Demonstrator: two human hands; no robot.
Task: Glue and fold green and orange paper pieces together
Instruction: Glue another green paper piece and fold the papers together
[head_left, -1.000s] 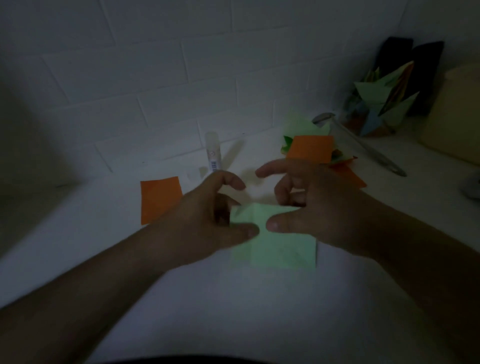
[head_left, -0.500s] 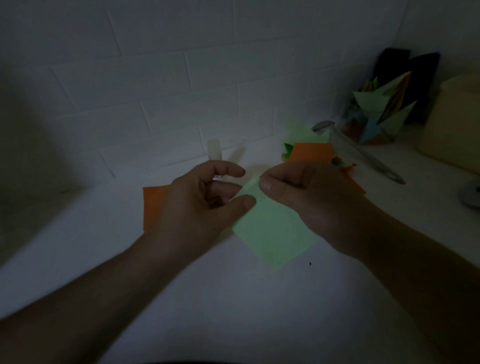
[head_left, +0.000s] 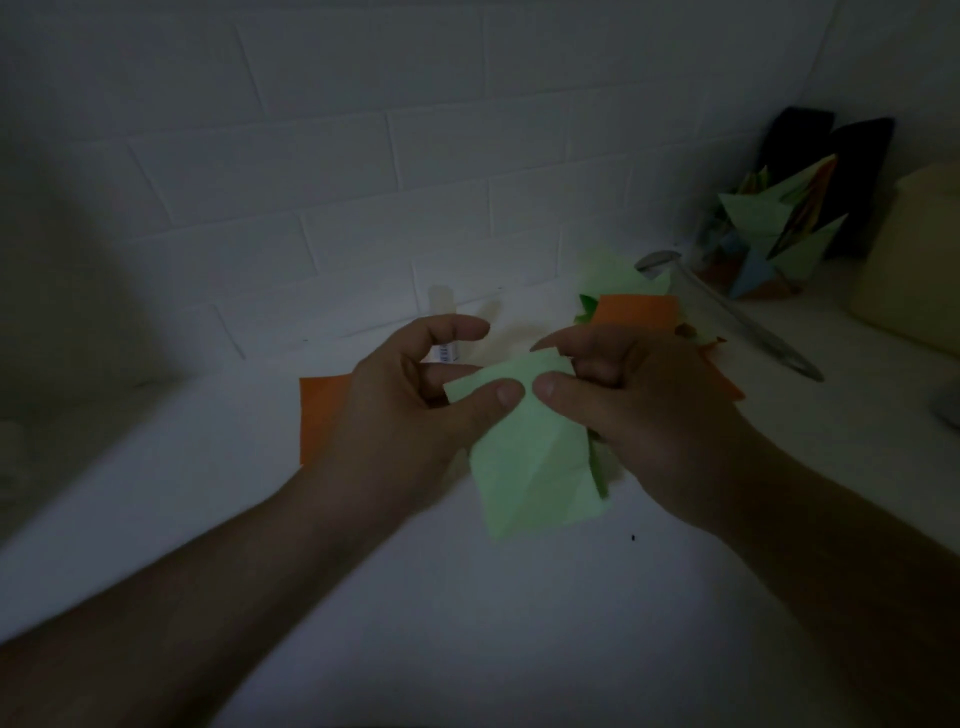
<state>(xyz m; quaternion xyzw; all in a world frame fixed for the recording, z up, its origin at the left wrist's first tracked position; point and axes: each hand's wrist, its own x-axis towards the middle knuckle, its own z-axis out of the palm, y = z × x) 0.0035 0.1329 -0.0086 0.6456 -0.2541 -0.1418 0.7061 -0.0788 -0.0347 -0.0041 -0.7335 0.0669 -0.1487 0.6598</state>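
Mid-frame, the left hand (head_left: 415, 410) and right hand (head_left: 639, 410) each have a grip pinched on the top edge of the green paper (head_left: 535, 457), thumbs nearly meeting, holding it above the white bench (head_left: 467, 623) (creases show). An orange sheet (head_left: 324, 415) lies behind the left hand; a glue stick (head_left: 444, 325) stands beyond.

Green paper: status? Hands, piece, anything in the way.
Left hand and right hand both pinch the green paper at its top edge. Paper creased, lifted off the table. Nothing in the way.
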